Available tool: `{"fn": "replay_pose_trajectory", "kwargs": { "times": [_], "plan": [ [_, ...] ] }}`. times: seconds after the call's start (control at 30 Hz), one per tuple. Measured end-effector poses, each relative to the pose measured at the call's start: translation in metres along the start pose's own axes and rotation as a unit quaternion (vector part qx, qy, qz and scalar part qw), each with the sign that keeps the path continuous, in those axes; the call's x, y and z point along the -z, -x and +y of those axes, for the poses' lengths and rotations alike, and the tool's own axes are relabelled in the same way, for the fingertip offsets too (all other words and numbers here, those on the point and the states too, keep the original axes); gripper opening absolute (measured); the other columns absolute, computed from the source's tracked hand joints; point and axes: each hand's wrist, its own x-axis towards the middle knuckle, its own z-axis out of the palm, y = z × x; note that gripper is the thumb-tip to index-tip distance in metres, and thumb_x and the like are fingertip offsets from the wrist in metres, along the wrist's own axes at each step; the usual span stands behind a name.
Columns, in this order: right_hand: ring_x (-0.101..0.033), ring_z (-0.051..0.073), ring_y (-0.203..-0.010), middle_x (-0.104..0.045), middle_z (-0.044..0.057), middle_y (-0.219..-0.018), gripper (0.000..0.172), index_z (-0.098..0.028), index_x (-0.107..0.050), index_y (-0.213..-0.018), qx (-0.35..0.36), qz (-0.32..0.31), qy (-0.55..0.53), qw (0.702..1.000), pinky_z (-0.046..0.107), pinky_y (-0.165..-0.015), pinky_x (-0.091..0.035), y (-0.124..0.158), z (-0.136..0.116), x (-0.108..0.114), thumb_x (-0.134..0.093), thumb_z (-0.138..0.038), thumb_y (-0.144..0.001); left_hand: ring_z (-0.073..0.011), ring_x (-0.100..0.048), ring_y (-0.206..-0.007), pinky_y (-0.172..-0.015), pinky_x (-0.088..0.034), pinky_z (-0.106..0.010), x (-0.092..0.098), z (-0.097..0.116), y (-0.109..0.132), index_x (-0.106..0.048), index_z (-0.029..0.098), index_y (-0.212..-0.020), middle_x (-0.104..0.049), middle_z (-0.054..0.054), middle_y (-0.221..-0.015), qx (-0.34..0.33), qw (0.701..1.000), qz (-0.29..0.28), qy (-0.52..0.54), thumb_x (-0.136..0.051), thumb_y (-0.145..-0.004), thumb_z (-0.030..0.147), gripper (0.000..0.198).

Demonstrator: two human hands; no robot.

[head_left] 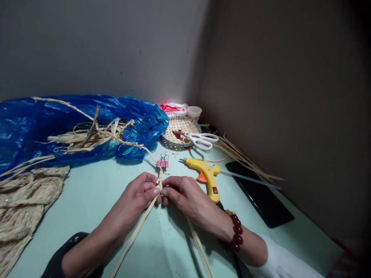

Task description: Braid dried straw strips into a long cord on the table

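A pale, straw-like braid (pixel 160 177) runs down from a pink binder clip (pixel 162 163) at the middle of the table. My left hand (pixel 144 192) pinches the braid's lower end from the left, thumb on top. From the right, my right hand (pixel 182 195) pinches the same spot, its fingertips almost touching the left ones. Two loose flat strands trail toward me: the left strand (pixel 135 233) passes below my left hand, and the right strand (pixel 199 247) comes out under my right hand. Above the clip, the finished braid (pixel 136 144) leads back to a blue plastic bag (pixel 142 119).
A yellow glue gun (pixel 207 170) lies right of my hands, beside a black phone-like slab (pixel 261 197). White-handled scissors (pixel 203 141) rest on a woven basket (pixel 171 144). Behind are a paper cup (pixel 194 112) and a red-white packet (pixel 175 109). Woven straw pieces (pixel 29 204) lie left.
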Motion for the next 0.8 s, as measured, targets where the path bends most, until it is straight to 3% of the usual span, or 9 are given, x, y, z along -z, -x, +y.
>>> {"fn": "replay_pose_trajectory", "kwargs": {
  "times": [0.1,0.27,0.4,0.57,0.8],
  "plan": [
    [-0.053,0.01,-0.061,-0.064,-0.001,-0.066,0.024,-0.016,-0.066,-0.073,-0.005,0.035,0.052,0.998,0.021,-0.061,-0.035,-0.001,0.001,-0.001,-0.048,-0.015,-0.088,-0.0121,-0.052,-0.061,-0.06,-0.034,-0.023,-0.001,0.0,0.001,-0.043,0.023,-0.095,-0.059,0.007,-0.06,0.02,1.0,0.011,0.003,-0.057,-0.083,0.026,0.019],
    [-0.042,0.008,-0.052,-0.054,-0.004,-0.055,0.021,-0.016,-0.065,-0.069,-0.055,0.06,0.026,0.996,0.02,-0.049,-0.029,-0.004,0.003,-0.005,-0.052,-0.02,-0.084,-0.0105,-0.042,-0.055,-0.055,-0.029,-0.023,0.002,0.002,0.0,-0.044,0.022,-0.09,-0.058,0.007,-0.061,0.008,0.998,0.009,-0.068,-0.057,-0.082,0.032,0.018],
    [-0.041,0.008,-0.054,-0.056,-0.003,-0.059,0.018,-0.016,-0.062,-0.07,-0.065,0.063,0.009,0.996,0.02,-0.049,-0.028,-0.004,0.004,-0.006,-0.051,-0.021,-0.083,-0.014,-0.049,-0.061,-0.06,-0.034,-0.025,0.001,0.004,0.002,-0.05,0.02,-0.08,-0.061,0.003,-0.064,-0.029,0.986,0.033,-0.159,-0.054,-0.082,0.032,0.013],
    [-0.046,0.009,-0.057,-0.062,0.0,-0.065,0.021,-0.016,-0.06,-0.074,-0.067,0.018,-0.043,0.997,0.02,-0.05,-0.031,-0.005,0.007,-0.007,-0.049,-0.027,-0.087,-0.0184,-0.057,-0.065,-0.062,-0.039,-0.027,-0.005,0.006,0.008,-0.054,0.02,-0.074,-0.064,0.0,-0.066,-0.045,0.973,0.051,-0.221,-0.047,-0.082,0.028,0.013],
    [-0.042,0.008,-0.053,-0.053,-0.003,-0.057,0.015,-0.016,-0.056,-0.068,-0.044,0.081,-0.009,0.996,0.019,-0.049,-0.03,-0.004,0.002,-0.009,-0.053,-0.022,-0.082,-0.0215,-0.061,-0.077,-0.073,-0.039,-0.031,-0.003,0.012,0.011,-0.066,0.02,-0.079,-0.069,-0.004,-0.082,-0.119,0.893,0.108,-0.421,-0.045,-0.085,0.028,0.023]
  ]
}}
